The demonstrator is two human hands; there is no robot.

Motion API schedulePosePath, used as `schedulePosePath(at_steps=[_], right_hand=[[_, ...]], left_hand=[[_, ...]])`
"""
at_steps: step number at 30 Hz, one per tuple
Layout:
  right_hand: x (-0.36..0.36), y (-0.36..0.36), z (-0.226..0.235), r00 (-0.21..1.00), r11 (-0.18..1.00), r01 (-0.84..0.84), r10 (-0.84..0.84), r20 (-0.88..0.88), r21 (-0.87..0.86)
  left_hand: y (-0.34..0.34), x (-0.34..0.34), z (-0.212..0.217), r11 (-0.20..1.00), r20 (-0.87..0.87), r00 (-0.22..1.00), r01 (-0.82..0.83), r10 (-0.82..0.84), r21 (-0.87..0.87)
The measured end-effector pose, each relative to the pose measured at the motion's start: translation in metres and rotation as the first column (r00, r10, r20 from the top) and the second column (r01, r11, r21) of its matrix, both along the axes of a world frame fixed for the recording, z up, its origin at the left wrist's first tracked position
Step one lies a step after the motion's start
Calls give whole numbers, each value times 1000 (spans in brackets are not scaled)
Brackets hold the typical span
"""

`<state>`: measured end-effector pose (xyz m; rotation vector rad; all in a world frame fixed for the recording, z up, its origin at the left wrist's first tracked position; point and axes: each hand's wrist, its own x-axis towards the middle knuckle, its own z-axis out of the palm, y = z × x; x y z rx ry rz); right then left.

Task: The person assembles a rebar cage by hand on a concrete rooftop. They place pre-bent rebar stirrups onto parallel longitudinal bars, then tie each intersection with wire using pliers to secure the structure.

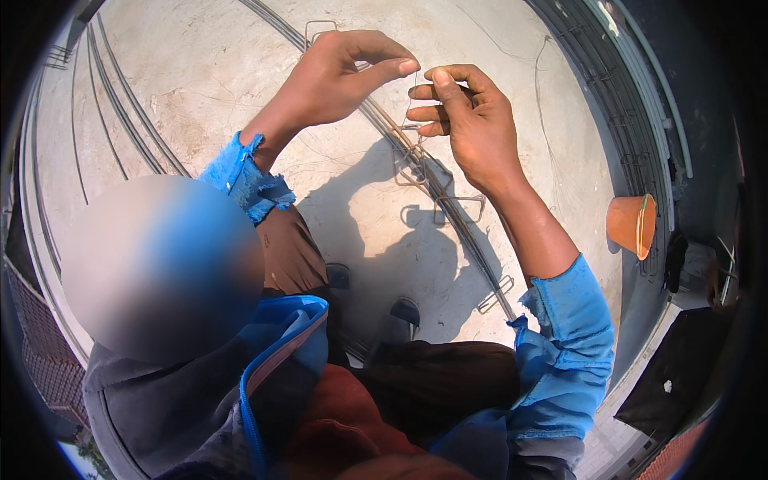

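My left hand (346,78) is raised over the rebar, its thumb and forefinger pinched on a thin tie wire (416,80). Just to its right, my right hand (480,124) is closed in a pinch of thumb and forefinger by the same wire, its other fingers loosely curled. The wire hangs past the right fingertips toward the bars. Below both hands, a bundle of long steel rebar (460,220) runs slantwise across the ground. Bent wire stirrups (460,210) stand out from the bundle at several places. What lies between the right fingertips is hard to make out.
An orange bucket (630,222) sits at the right. More long bars (120,104) lie at the left, and a stack of rebar frames (596,72) curves along the right edge. My shoes (404,314) are on the pale concrete (216,64), close to the bundle.
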<state>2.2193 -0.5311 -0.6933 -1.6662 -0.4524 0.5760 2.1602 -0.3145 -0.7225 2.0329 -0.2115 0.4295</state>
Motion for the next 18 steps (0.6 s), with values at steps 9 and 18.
schedulePosePath(at_steps=[9, 18], right_hand=[[-39, -1, -48, 979, 891, 173, -108, -174, 419], [10, 14, -34, 788, 658, -142, 528, -318, 740]], left_hand=[[-19, -23, -22, 998, -165, 986, 8, 4, 70], [-3, -22, 12, 938, -160, 987, -28, -30, -346]])
